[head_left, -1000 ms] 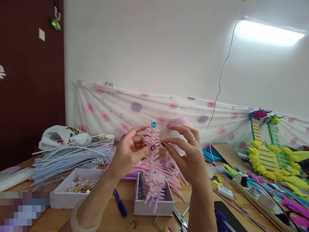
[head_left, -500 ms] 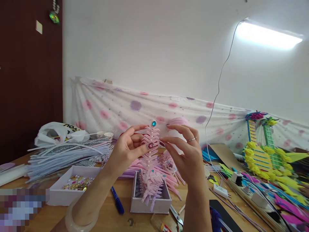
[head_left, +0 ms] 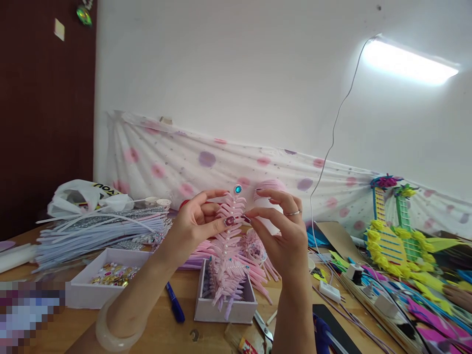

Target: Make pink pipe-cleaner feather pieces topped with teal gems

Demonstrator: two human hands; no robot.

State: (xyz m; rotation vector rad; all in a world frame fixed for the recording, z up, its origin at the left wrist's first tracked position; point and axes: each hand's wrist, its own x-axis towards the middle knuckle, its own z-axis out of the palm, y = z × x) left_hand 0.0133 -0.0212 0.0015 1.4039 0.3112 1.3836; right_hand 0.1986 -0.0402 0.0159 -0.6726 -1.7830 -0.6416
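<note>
The one camera sat on the person's head. It looked forward and a little down, over the desk [head_left: 158, 337], to the wall [head_left: 221, 73] behind it. The left hand [head_left: 193, 223] and right hand [head_left: 287, 236] were close, just below the middle. The wall was farther away and filled most of the top.

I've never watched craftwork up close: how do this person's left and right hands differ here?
The left hand grips the pink beaded piece, while the right hand brings its thumb and fingertip to that piece's edge. The left arm wears a pale bangle; the right hand wears a ring. Both are raised and show dark red nails.
</note>
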